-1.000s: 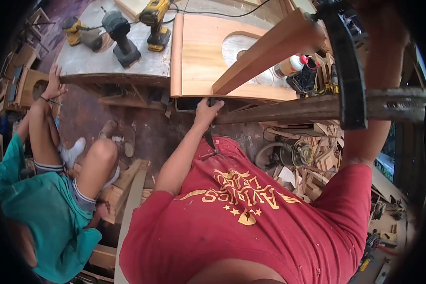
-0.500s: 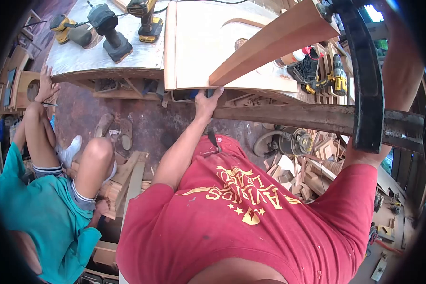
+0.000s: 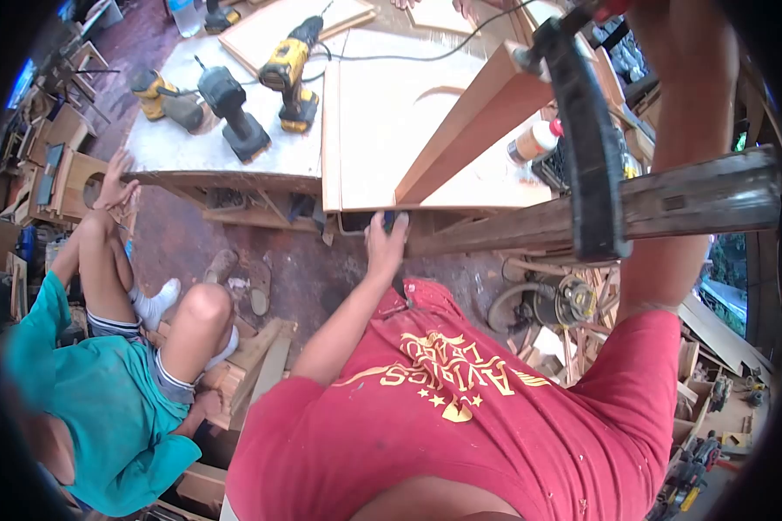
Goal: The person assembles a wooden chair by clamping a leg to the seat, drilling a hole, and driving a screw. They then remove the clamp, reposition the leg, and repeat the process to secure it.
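Note:
My left hand (image 3: 387,245) is closed around the near end of a long metal bar clamp (image 3: 691,201), just under the table's front edge. The clamp's bar runs off to the right, and its dark sliding arm (image 3: 589,148) rises across it. A wooden board (image 3: 473,126) stands tilted on the white panel (image 3: 369,113), its upper end at the clamp's screw pad (image 3: 526,59). Up at the top right edge, my right hand (image 3: 660,16) is beside a red part at the clamp's screw end; its fingers are cut off and blurred.
On the worktable (image 3: 169,143) lie a yellow drill (image 3: 291,69), a dark cordless tool (image 3: 228,108) and a sander (image 3: 161,95). A glue bottle (image 3: 534,141) stands behind the board. A co-worker in a teal shirt (image 3: 96,391) sits at left. Wood scraps and a vacuum (image 3: 565,300) lie below right.
The view has tilted up, showing more of the table's far side and another person's hands there. The clamp's right end has swung upward, and its sliding arm appears farther left.

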Motion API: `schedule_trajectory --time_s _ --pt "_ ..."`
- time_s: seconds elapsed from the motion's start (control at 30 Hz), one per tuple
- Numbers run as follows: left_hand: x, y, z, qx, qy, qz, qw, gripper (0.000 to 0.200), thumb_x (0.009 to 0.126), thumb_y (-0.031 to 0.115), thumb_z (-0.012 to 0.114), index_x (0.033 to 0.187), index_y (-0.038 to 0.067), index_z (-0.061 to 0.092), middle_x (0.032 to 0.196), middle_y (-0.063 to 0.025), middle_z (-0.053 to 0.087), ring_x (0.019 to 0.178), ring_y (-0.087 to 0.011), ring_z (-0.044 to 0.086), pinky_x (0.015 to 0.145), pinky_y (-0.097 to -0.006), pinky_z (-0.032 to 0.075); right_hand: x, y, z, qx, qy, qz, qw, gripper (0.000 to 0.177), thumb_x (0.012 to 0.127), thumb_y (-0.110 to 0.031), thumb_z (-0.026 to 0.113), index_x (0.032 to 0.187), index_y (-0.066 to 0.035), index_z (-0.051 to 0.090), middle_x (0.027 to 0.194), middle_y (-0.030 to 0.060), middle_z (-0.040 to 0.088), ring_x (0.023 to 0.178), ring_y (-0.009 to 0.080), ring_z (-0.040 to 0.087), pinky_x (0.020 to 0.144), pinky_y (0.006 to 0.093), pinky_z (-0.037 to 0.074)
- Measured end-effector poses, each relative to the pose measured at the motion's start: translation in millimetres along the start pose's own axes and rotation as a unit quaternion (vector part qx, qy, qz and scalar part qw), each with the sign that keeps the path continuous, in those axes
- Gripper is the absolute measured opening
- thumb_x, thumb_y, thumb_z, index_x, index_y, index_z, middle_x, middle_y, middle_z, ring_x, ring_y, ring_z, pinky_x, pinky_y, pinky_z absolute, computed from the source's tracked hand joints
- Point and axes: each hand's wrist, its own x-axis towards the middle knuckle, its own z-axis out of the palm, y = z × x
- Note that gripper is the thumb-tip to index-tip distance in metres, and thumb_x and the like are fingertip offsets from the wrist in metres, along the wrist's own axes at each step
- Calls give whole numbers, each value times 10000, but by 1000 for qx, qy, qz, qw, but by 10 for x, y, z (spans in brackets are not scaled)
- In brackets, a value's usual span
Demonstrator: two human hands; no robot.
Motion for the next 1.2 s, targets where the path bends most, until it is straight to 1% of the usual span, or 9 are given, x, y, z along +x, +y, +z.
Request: schedule_trajectory --time_s 0.13,0.2,0.3,0.4,0.5,0.6,0.93,1.07,1.2 --pt "-663 476 -413 -5 -130 322 938 512 988 370 578 1332 -8 541 1148 -191 611 1073 -349 585 992 -446 438 -800 421 -500 -127 117 13 985 741 772 -333 777 1372 -48 448 1142 163 514 1110 325 466 929 469 393" --pt "-736 711 -395 32 -151 327 932 504 995 385 556 1322 2 555 1146 -208 610 1091 -352 581 994 -451 431 -1568 966 -659 -250 137 122 951 780 759 -343 789 1392 -48 442 1173 176 521 1144 339 466 956 480 390" --pt "-582 691 -291 70 -144 359 919 473 1004 447 555 1196 15 578 953 -163 596 878 -290 581 813 -408 470 -2845 1810 -531 -394 -26 318 862 839 740 -358 809 1423 -48 432 1220 196 530 1196 360 466 997 497 386" --pt "-592 595 -115 11 -116 343 932 494 1006 521 558 1018 27 544 722 -56 464 620 -173 437 580 -338 405 -3514 2187 -196 -491 -171 311 796 898 721 -372 828 1454 -48 422 1267 215 539 1247 381 467 1037 515 382" --pt "-662 623 -97 -10 -100 324 941 507 1017 538 520 999 31 537 712 -30 443 623 -130 428 565 -325 388 -3504 2187 -89 -635 -125 191 738 622 805 -220 690 1377 -58 508 1120 170 548 1071 346 529 934 495 407" --pt "-777 907 -92 -10 -86 315 945 598 1021 610 432 961 22 525 686 -4 422 605 -109 422 539 -308 361 -3430 2044 -103 -616 -136 97 770 532 817 -145 622 1338 -63 548 1076 160 555 1024 333 541 915 488 409" --pt "-1174 3361 -132 -74 -96 169 978 574 1024 654 380 981 94 495 656 51 367 532 -76 376 486 -236 312 -2656 859 -486 -540 -233 27 808 432 790 -184 661 1206 -72 636 1010 139 629 915 314 649 787 433 506" --pt "-803 4075 -70 -100 -84 153 980 586 1030 630 411 1034 54 516 644 40 379 493 -88 400 438 -248 329 -2298 656 -704 -518 -226 65 823 448 794 -200 719 1223 -85 657 1144 127 670 981 324 669 817 458 520" --pt "-14 4501 -108 -78 -114 190 972 686 1041 618 389 1217 -31 526 703 0 499 579 -123 510 504 -267 423 -1704 869 -981 -509 -245 61 823 442 797 -317 784 1168 -100 685 962 137 715 869 341 695 764 465 537"
